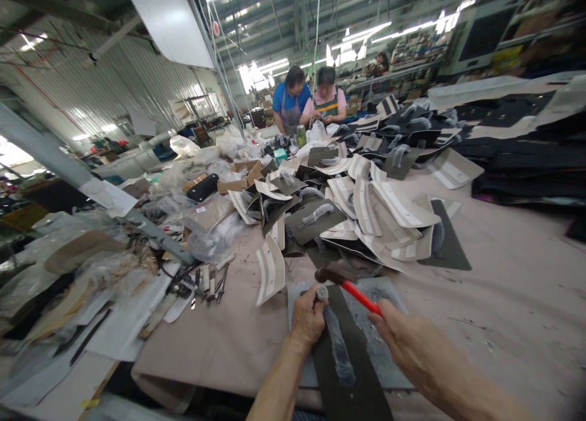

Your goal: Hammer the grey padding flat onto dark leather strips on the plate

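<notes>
My right hand [389, 320] is closed round the red handle of a hammer [361, 297], whose dark head hangs just above and beside my left hand [309, 317]. Between the fingers of my left hand a short round metal punch [322, 293] stands with its flat end up. Its lower end is hidden by my fingers. Under it lies a dark grey-green panel [361, 390] with a plastic-wrapped handle [339, 348] along its middle. The panel rests on a worn grey board [389, 360] at the table's near edge.
A heap of similar panels with pale striped backs [366, 201] covers the table's middle. Small tools [213, 284] lie to the left, near plastic bags and a slanted metal post [151, 229]. Dark material [526, 158] is stacked at right. Two people [293, 100] work across the table.
</notes>
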`<state>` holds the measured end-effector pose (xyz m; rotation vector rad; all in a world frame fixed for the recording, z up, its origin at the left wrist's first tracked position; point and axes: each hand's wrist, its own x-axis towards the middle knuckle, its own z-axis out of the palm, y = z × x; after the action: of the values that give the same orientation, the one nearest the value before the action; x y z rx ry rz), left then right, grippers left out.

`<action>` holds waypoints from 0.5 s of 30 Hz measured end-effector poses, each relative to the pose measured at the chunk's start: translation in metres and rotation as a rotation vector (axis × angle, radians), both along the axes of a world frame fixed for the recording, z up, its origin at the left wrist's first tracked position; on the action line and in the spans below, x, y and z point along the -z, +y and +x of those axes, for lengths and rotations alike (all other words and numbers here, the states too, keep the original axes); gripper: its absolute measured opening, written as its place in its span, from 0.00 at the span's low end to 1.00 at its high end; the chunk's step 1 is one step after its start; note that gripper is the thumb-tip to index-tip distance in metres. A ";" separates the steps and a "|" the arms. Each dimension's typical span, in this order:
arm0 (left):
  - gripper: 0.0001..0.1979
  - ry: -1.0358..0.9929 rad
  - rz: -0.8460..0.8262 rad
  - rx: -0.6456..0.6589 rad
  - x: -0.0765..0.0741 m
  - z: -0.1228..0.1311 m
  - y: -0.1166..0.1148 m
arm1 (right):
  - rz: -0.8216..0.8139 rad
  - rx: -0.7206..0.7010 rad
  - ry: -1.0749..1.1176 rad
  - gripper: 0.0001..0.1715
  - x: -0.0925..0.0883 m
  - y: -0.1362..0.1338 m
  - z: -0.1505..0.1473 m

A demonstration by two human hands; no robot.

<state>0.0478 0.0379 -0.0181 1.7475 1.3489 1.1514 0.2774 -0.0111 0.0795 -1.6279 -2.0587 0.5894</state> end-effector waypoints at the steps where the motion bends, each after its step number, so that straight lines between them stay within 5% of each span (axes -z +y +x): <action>1: 0.10 0.006 0.005 -0.002 0.001 0.000 0.000 | -0.023 -0.057 -0.078 0.18 -0.004 0.007 -0.003; 4: 0.09 0.010 0.011 0.003 0.001 -0.001 0.000 | 0.048 -0.112 -0.133 0.18 -0.030 0.017 -0.003; 8: 0.10 -0.017 -0.009 0.009 0.000 -0.001 0.000 | 0.364 0.128 0.172 0.17 -0.066 0.013 -0.006; 11: 0.12 -0.024 -0.026 0.003 0.000 -0.001 0.000 | 0.356 0.111 0.175 0.16 -0.049 0.009 -0.010; 15: 0.13 -0.026 -0.015 0.018 -0.001 -0.001 -0.001 | -0.039 -0.083 -0.194 0.19 0.004 0.009 0.006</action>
<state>0.0469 0.0373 -0.0171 1.7245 1.3206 1.1481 0.2834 -0.0017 0.0752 -1.6872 -2.2760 0.5207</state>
